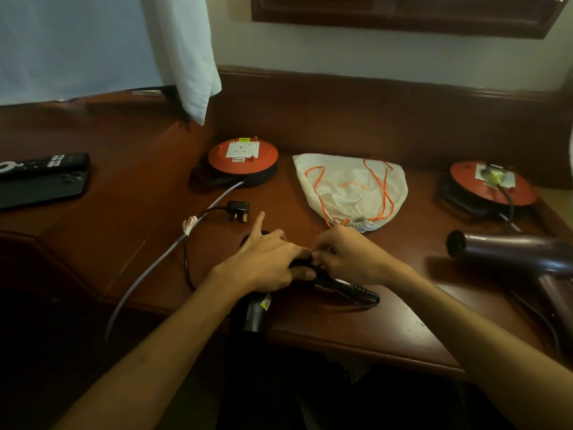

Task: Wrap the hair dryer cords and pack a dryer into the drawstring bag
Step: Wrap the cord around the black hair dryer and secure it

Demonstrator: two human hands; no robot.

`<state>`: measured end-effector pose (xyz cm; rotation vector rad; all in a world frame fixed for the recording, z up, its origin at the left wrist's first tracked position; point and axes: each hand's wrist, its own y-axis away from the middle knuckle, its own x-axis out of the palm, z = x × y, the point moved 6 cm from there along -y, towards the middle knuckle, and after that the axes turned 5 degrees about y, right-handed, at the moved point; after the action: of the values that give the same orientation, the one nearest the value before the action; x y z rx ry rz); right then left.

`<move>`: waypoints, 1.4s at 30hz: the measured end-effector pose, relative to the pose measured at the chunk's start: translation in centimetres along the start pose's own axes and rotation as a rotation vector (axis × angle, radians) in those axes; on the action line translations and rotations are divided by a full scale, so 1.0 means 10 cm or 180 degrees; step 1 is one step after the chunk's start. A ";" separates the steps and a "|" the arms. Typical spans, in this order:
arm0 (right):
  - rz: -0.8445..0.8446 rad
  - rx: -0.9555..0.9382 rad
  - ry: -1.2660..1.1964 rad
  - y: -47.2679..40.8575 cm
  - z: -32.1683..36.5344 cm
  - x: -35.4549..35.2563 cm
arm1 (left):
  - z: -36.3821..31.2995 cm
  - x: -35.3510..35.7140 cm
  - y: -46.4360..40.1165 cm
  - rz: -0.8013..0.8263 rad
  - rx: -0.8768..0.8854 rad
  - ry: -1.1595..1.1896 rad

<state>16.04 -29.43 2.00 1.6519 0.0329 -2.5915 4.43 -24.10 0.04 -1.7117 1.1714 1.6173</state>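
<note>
At the desk's [356, 333] near edge I grip the black dryer [252, 315] with my left hand [266, 265] while my right hand [347, 259] pinches its cord [186, 262], bag [350, 187] lying closed just beyond.

You have one wide-angle head view, looking forward and down from close above the table [356, 318], facing the wall. Both forearms enter from the bottom edge; the dim, curved edges probably bend things there.

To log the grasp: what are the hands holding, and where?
Both hands, left and right, hold the black hair dryer near its handle; the exact hold is hidden.
</note>
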 end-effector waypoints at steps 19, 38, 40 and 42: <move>-0.0025 -0.0082 -0.0256 0.34 -0.07 -0.71 | 0.28 -0.34 0.14 -0.0788 -0.0165 0.0885; 0.0046 -0.0624 0.0500 0.56 -0.12 0.23 | 0.30 -0.20 0.21 -0.0839 0.0232 0.3524; 0.0056 -0.0626 0.0373 0.55 -0.15 0.21 | 0.30 -0.18 0.19 -0.0933 0.0142 0.3452; 0.0073 -0.0510 0.0078 0.56 -0.20 0.20 | 0.30 -0.15 0.18 -0.0991 0.0073 0.3242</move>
<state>17.35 -34.98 -0.59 1.6180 0.2154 -2.4792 1.41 -22.17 1.39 -2.6321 1.2007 0.4854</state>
